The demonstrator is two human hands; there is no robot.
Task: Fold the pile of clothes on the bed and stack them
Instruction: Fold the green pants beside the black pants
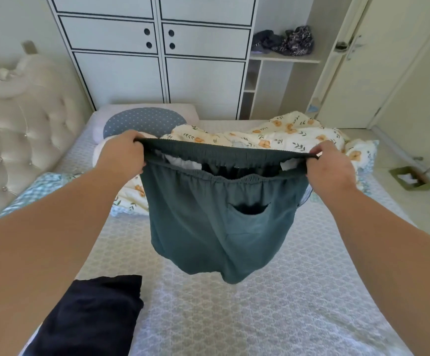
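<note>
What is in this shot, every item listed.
shorts: one, teal, held up over the bed
folded garment: one, navy, near left on the bed
bed: one, pale patterned sheet
quilt: one, cream floral, bunched behind the shorts
pillow: one, blue dotted, at the head
wardrobe: one, white, behind the bed
shelf clothes: dark heap, right of the wardrobe
left hand: grip on the waistband
right hand: grip on the waistband
</note>
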